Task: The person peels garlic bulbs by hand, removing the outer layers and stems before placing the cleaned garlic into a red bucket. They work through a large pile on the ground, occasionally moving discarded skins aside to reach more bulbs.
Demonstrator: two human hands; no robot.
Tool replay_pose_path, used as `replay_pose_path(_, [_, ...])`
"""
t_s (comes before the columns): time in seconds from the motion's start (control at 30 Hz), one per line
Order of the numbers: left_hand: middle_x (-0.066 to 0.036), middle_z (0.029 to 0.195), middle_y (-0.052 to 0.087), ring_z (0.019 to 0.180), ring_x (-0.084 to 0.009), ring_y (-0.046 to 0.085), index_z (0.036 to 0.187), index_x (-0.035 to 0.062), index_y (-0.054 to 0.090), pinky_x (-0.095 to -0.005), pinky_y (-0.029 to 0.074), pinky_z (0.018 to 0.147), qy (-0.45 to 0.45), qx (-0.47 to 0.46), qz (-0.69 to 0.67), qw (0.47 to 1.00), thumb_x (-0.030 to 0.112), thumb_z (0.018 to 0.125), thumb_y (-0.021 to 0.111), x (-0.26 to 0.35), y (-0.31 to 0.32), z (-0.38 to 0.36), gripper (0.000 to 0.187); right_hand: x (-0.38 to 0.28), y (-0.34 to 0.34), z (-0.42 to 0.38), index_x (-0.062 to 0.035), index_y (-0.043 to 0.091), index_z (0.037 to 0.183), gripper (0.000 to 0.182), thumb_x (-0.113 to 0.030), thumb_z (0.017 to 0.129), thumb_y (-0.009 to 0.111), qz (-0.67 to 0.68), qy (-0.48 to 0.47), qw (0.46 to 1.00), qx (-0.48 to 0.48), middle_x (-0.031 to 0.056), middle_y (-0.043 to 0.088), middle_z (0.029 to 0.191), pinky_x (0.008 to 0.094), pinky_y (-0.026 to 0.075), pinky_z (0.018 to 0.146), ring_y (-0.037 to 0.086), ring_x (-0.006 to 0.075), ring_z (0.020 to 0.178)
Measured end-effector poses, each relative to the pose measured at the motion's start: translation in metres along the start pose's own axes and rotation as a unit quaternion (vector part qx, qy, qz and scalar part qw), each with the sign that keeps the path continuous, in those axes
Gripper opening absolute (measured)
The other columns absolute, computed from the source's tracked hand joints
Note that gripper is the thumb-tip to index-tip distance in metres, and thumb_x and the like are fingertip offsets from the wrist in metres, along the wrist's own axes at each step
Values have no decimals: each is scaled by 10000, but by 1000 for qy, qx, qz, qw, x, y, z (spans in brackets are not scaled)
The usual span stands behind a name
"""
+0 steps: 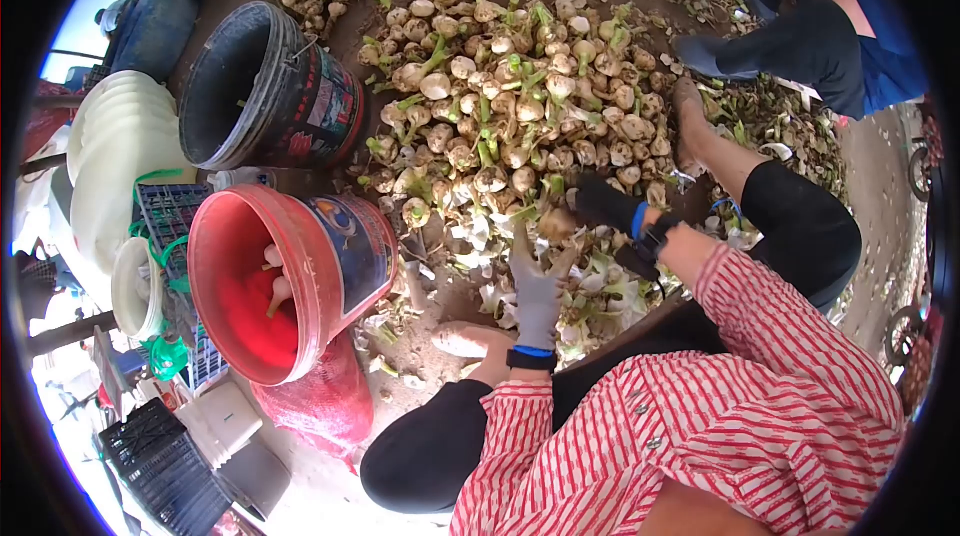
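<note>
1. A striped shirt (640, 436) fills the lower right.
2. Left hand (537, 296), centre: gloved fingers spread, below a blurred bulb (556, 224).
3. Right hand (605, 211), dark-gloved, right of centre, seems beside that bulb; its grip cannot be told.
4. Bulb pile (530, 106), upper centre.

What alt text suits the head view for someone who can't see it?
A person's grey-gloved left hand and dark-gloved right hand are close together at the near edge of a heap of soil-stained bulbs, possibly garlic. On the left are a red bucket with pale bulbs inside and a black bucket.
</note>
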State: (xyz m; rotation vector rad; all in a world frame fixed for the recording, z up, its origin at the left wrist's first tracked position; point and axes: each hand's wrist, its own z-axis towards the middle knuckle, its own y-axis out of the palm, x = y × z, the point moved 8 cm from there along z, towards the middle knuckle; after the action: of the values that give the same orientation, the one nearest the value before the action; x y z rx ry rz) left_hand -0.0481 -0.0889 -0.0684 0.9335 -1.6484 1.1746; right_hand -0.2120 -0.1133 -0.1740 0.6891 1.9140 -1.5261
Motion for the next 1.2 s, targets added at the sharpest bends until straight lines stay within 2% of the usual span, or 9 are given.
replay_pose_path(0.07, [-131,1197,444,1007,-167,492,1262,-35,348,-265,440,832,-6,-15,-62,998,128,758,662,-3,0,4,616,-61,-8,-11,-9,560,742,183,-186,784,578,60,-56,994,-69,62,579,663,312,449,568,574,186,631])
replay_pose_path(0.13, [-133,1192,437,1019,-158,474,1254,-59,342,-262,427,848,-15,-20,-135,990,63,697,707,-3,-3,3,677,-88,-21,-25,-19,550,715,206,-184,838,560,510,192,835,-82,31,575,713,295,452,593,561,144,671])
replay_pose_path(0.17, [-133,1192,437,1019,-158,474,1254,-59,342,-262,427,848,-13,-20,-137,990,63,697,707,4,-6,2,677,-75,-8,-25,-19,550,715,206,-184,838,560,509,191,836,-80,31,575,713,295,452,593,561,144,671])
replay_pose_path(0.2, [-127,1170,449,1001,-155,480,1246,-57,356,-256,424,847,-6,-15,-105,994,61,694,705,14,-10,0,663,-97,-28,-12,-42,570,798,191,-231,822,572,369,-11,929,5,57,577,732,313,446,592,553,173,663])
replay_pose_path(0.27, [-95,1082,492,919,-126,503,1226,-46,395,-227,426,821,-4,-14,-98,995,46,686,703,24,-16,-1,628,-118,-38,-20,-57,568,971,206,-217,841,558,247,20,969,5,58,587,815,302,444,624,540,138,698])
replay_pose_path(0.57, [-93,1079,517,875,-112,555,1235,3,406,-205,485,715,-106,-66,-253,959,69,717,686,16,-24,-15,593,-131,-45,-35,-20,540,1048,238,-169,863,551,358,41,928,-95,-1,569,830,229,425,636,474,53,707])
replay_pose_path(0.7, [-110,1115,520,1005,-188,529,1222,17,409,-307,465,832,-151,-110,-549,815,343,746,686,25,-11,-19,640,-138,-68,-44,-15,541,1019,215,-164,864,548,354,11,935,-35,-9,552,787,218,418,595,470,54,659])
replay_pose_path(0.97, [-126,1088,494,975,-198,522,1306,7,264,-329,434,868,-67,-108,-338,933,412,736,678,30,-13,-14,811,-138,-64,-39,-8,584,955,293,-270,822,578,378,-35,925,17,50,576,726,261,431,593,496,94,649])
replay_pose_path(1.2, [-93,1048,542,912,-202,547,1183,35,435,-263,459,720,-149,-75,-514,841,453,846,514,20,-11,-19,543,-124,-56,-40,11,526,1020,346,-249,809,612,331,1,943,-29,60,588,814,290,442,679,505,118,730])
